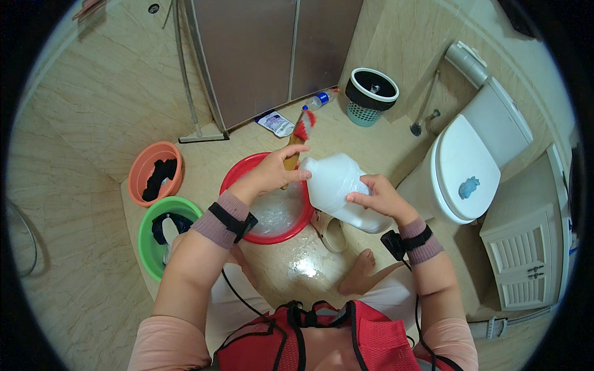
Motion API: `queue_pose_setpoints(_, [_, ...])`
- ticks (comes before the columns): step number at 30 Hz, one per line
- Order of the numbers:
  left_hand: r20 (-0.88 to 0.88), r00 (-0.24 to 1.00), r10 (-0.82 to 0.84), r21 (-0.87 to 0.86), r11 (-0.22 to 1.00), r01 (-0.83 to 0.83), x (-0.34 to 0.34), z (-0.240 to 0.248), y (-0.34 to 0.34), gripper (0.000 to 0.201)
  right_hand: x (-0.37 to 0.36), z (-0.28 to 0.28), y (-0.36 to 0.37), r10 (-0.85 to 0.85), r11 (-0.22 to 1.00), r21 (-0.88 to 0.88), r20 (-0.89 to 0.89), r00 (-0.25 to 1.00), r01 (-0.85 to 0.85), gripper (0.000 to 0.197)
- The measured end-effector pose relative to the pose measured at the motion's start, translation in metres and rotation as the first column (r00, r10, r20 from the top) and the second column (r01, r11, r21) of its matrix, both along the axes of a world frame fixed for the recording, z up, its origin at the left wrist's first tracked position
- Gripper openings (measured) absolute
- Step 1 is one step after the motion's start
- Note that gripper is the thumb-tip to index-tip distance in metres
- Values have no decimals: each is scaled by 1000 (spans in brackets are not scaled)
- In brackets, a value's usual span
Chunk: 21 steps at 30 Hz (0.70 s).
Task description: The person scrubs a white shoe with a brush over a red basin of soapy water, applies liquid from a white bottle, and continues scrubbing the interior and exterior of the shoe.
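A wooden-handled brush (294,154) with red and white bristles is gripped in my left hand (272,172), bristles pointing up and away. My left thumb reaches the mouth end of a white plastic jug (334,183). Fingers of my right hand (382,199) wrap round the jug, which lies tilted, mouth end to the left. Whether a cap is on it I cannot tell. Below both hands on the floor is a red basin (309,217) with foamy water (272,213) in it. Against the basin's right side rests a beige clog (331,232).
To the left stand an orange basin (137,179) and a green basin (147,238), each with dark cloth inside. A floor squeegee (204,137), a packet (275,123), a plastic bottle (322,99) and a bin (365,114) are farther off. A toilet (461,161) is at the right.
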<state>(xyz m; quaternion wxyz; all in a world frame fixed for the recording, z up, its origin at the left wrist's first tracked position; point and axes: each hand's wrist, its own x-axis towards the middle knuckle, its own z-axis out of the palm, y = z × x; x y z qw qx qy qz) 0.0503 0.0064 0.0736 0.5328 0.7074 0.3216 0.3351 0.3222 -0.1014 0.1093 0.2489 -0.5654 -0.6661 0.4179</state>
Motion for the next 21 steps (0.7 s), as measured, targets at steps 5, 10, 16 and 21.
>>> queue_pose_setpoints(5, [-69, 997, -29, 104, 994, 37, 0, -7, 9, 38, -1, -6, 0, 7, 999, 48, 17, 1000, -8, 48])
queue_pose_setpoints(10, [-376, 926, 31, -186, 977, -108, 8, -5, 10, 39, 2, -9, 2, 24, 998, 57, 48, 999, -27, 47])
queue_pose_setpoints(16, [-311, 947, 81, -189, 971, -145, 7, -18, 11, 51, -5, -2, 0, 14, 1000, 4, 0, 1000, -14, 47])
queue_pose_setpoints(21, [22, 1000, 6, -301, 954, 1, 8, -27, 10, 49, 4, -10, 4, 43, 997, 57, 40, 998, -45, 42])
